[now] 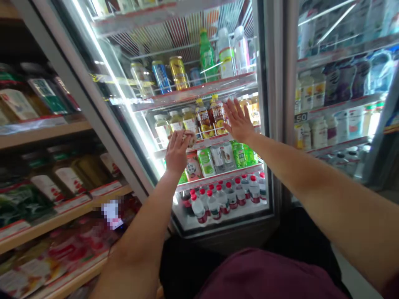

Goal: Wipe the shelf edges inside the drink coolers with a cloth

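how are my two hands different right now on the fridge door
The left hand is curled around a small crumpled cloth or wad, while the right hand is flat with fingers spread and holds nothing. The left hand sits lower, level with the shelf of pale bottles; the right hand is higher, beside the brown tea bottles. Both are raised against the fridge's glass door.

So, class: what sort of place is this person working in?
Most likely a small shop. A glass-door drinks fridge holds rows of bottles and cans, and wooden shelves of packaged goods carry price strips.
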`<move>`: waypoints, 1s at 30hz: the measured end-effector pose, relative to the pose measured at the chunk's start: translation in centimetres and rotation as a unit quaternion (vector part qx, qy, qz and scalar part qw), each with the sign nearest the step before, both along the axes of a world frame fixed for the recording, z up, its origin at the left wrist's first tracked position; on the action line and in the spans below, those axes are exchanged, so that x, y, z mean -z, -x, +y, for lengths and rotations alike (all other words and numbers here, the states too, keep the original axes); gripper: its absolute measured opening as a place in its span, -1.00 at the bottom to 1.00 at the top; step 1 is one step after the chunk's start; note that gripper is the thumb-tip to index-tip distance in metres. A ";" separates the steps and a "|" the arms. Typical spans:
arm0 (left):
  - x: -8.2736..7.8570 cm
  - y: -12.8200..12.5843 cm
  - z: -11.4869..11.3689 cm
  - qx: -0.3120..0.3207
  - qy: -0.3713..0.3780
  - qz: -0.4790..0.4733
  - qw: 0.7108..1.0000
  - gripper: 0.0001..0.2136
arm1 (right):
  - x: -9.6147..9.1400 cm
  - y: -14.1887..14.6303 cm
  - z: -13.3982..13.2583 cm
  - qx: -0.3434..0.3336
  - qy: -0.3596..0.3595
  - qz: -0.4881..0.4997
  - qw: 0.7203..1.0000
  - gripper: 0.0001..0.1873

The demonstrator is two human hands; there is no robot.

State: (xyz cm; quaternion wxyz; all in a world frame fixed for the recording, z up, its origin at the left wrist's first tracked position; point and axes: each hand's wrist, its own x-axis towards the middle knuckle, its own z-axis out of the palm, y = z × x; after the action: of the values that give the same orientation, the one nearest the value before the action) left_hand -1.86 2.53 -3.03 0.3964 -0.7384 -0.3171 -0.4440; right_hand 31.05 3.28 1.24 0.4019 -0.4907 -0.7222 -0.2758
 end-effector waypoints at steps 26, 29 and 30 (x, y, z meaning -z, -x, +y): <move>2.4 -0.5 1.5 0.049 -0.087 -0.019 0.995 -0.26 | -15.0 -12.8 -1.2 0.140 -0.181 0.208 0.951 -0.37; 2.4 -0.3 1.4 0.062 -0.063 -0.023 0.996 -0.33 | -19.1 -12.8 -1.1 0.143 -0.180 0.207 0.951 -0.38; 2.4 -0.3 1.4 0.062 -0.054 -0.025 0.996 -0.37 | -20.0 -13.2 -0.8 0.164 -0.176 0.194 0.951 -0.33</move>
State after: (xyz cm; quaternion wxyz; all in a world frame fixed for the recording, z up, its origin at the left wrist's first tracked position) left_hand -1.54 3.91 -5.41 0.3996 -0.7227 -0.2562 -0.5024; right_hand 44.23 2.51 21.22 0.5638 -0.5676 -0.4798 -0.3602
